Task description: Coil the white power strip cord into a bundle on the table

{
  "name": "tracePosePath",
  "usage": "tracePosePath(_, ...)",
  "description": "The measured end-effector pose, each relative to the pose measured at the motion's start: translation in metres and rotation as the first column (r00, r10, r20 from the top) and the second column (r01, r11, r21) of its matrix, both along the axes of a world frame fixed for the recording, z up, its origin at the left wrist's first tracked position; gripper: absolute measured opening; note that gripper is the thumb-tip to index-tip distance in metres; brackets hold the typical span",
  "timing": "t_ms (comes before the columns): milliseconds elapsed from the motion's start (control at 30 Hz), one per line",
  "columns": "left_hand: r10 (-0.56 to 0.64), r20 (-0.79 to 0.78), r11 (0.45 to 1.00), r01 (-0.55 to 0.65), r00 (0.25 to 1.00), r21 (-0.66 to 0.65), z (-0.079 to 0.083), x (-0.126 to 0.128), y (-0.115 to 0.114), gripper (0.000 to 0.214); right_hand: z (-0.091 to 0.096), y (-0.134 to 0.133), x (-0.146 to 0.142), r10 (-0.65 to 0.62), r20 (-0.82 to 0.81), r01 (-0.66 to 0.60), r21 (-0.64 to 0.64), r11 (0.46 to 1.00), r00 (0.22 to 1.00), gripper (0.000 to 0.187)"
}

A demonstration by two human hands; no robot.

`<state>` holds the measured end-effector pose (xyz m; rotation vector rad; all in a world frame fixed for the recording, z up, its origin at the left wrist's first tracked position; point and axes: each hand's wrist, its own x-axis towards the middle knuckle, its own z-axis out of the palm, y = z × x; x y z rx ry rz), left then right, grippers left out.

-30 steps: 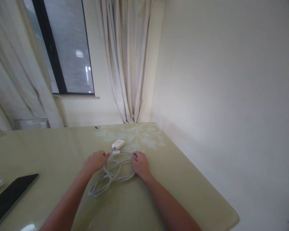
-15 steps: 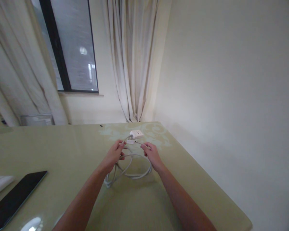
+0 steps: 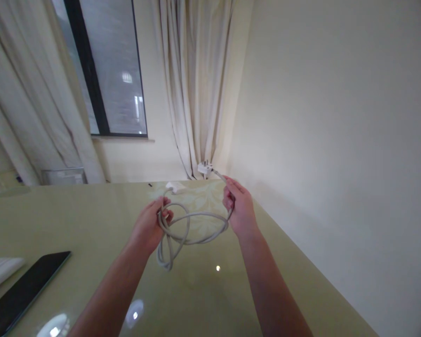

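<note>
A grey-white power cable (image 3: 189, 230) hangs in loose loops above the glossy green table (image 3: 91, 224). My left hand (image 3: 150, 227) is closed round the bundled loops, which dangle below it. My right hand (image 3: 239, 208) pinches the cable near its end, where a white plug (image 3: 204, 168) sticks up and to the left. The cable's other white end piece (image 3: 171, 187) shows just beyond my left hand; I cannot tell if it rests on the table.
A dark tablet (image 3: 21, 292) lies at the table's near left, with a white object (image 3: 0, 271) beside it. Cream curtains (image 3: 196, 84) and a dark-framed window (image 3: 101, 70) stand behind the table. A bare wall (image 3: 337, 140) runs along the right edge.
Both hands have risen off the table with the cable. The plug, which lay on the table, is now held up in the air by my right hand.
</note>
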<state>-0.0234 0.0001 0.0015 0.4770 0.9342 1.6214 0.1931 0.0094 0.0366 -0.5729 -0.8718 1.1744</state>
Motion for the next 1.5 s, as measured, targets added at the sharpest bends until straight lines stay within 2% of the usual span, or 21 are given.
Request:
tracePosePath(67,0.035,0.038,0.999,-0.035,0.999,0.004,0.0,-0.001,0.0,0.011,0.007,-0.004,0.014,0.132,-0.121,-0.136,-0.024,0.99,0.984,0.025)
tracePosePath(133,0.046,0.013,0.999,-0.046,0.999,0.02,-0.005,-0.002,0.002,0.012,0.013,-0.008,0.025,0.216,-0.225,-0.224,-0.01,0.975,0.95,0.017)
tracePosePath(233,0.009,-0.174,0.999,-0.003,0.985,0.039,-0.024,-0.004,0.01,0.021,0.016,-0.013,0.029,0.211,-0.32,-0.211,0.037,0.977,0.923,0.029)
tracePosePath(333,-0.046,-0.388,0.998,0.054,0.92,0.01,-0.049,-0.003,0.02,0.034,0.013,-0.014,0.021,0.184,-0.308,-0.185,0.028,0.982,0.933,0.038)
tracePosePath(433,-0.075,-0.503,0.997,0.064,0.861,-0.038,-0.07,-0.002,0.026,0.047,0.012,-0.015,0.009,0.2,-0.272,-0.208,-0.001,0.978,0.941,0.046)
tracePosePath(533,-0.094,-0.617,0.996,0.078,0.782,-0.054,-0.083,-0.001,0.028,0.057,0.016,-0.018,0.002,0.245,-0.286,-0.251,0.015,0.968,0.926,0.053)
tracePosePath(633,-0.115,-0.709,0.992,0.111,0.696,-0.052,-0.09,-0.002,0.03,0.058,0.019,-0.023,0.001,0.298,-0.275,-0.299,0.037,0.953,0.914,0.054)
tracePosePath(767,-0.099,-0.796,0.993,0.109,0.597,-0.042,-0.084,-0.004,0.032,0.045,0.02,-0.028,-0.001,0.314,-0.205,-0.311,0.051,0.949,0.927,0.058)
tracePosePath(833,0.012,-0.851,0.997,0.056,0.525,0.048,-0.072,-0.002,0.026,0.038,0.019,-0.03,-0.004,0.29,-0.163,-0.284,0.061,0.957,0.943,0.06)
tracePosePath(867,0.086,-0.88,0.988,0.073,0.467,0.135,-0.064,0.001,0.021,0.037,0.018,-0.031,-0.005,0.275,-0.145,-0.268,0.068,0.961,0.95,0.061)
tracePosePath(900,0.163,-0.9,0.964,0.128,0.404,0.232,-0.056,0.005,0.014,0.035,0.018,-0.031,-0.007,0.261,-0.131,-0.253,0.075,0.965,0.956,0.062)
tracePosePath(933,0.238,-0.912,0.915,0.238,0.335,0.326,-0.049,0.011,0.005,0.034,0.018,-0.032,-0.008,0.248,-0.122,-0.239,0.082,0.967,0.961,0.062)
tracePosePath(967,0.253,-0.917,0.849,0.383,0.309,0.364,-0.043,0.018,-0.004,0.031,0.018,-0.033,-0.009,0.235,-0.12,-0.225,0.092,0.97,0.964,0.063)
tracePosePath(1000,0.266,-0.918,0.796,0.47,0.295,0.382,-0.04,0.025,-0.013,0.029,0.018,-0.033,-0.01,0.222,-0.123,-0.21,0.102,0.972,0.967,0.063)
tracePosePath(1067,0.466,-0.848,0.75,0.395,0.253,0.53,-0.041,0.038,-0.026,0.028,0.019,-0.034,-0.01,0.182,-0.135,-0.165,0.128,0.978,0.974,0.063)
tracePosePath(1133,0.634,-0.751,0.681,0.327,0.186,0.655,-0.05,0.046,-0.032,0.029,0.02,-0.035,-0.01,0.125,-0.151,-0.101,0.158,0.982,0.981,0.062)
tracePosePath(1233,0.756,-0.648,0.608,0.272,0.089,0.746,-0.061,0.048,-0.032,0.019,0.02,-0.035,-0.01,0.071,-0.183,-0.033,0.202,0.979,0.98,0.061)
tracePosePath(1300,0.75,-0.659,0.615,0.311,0.054,0.725,-0.059,0.047,-0.033,0.015,0.019,-0.035,-0.011,0.061,-0.199,-0.018,0.216,0.976,0.978,0.061)
tracePosePath(1333,0.713,-0.699,0.638,0.364,0.052,0.678,-0.055,0.048,-0.034,0.015,0.018,-0.035,-0.012,0.05,-0.204,-0.004,0.22,0.975,0.978,0.061)
tracePosePath(1400,0.59,-0.806,0.704,0.461,0.043,0.54,-0.046,0.053,-0.038,0.022,0.016,-0.035,-0.014,0.018,-0.221,0.036,0.236,0.971,0.975,0.06)
tracePosePath(1500,0.387,-0.922,0.811,0.465,0.029,0.355,-0.036,0.063,-0.043,0.032,0.016,-0.036,-0.016,0.027,-0.243,0.039,0.263,0.964,0.97,0.057)
